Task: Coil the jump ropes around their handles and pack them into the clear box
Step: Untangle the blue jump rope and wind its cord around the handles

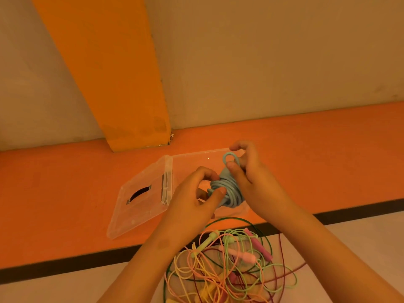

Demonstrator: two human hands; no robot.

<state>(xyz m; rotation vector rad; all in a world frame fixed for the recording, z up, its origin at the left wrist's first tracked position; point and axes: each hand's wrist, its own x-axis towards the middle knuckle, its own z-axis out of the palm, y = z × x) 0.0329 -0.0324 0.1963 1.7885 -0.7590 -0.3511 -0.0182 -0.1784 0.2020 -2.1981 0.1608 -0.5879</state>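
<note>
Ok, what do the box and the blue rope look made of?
Box: clear glossy hard plastic; the orange surface shows through its lid. Blue rope: probably smooth rubbery plastic cord; it bends into tight, even coils.

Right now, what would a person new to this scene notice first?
At the middle, the left hand and the right hand hold a light blue jump rope, wound into a bundle, over the open clear box. Nearer the camera lies a tangled pile of coloured ropes.

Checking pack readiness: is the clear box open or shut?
Open: the clear box has its lid swung out flat to its left.
</note>
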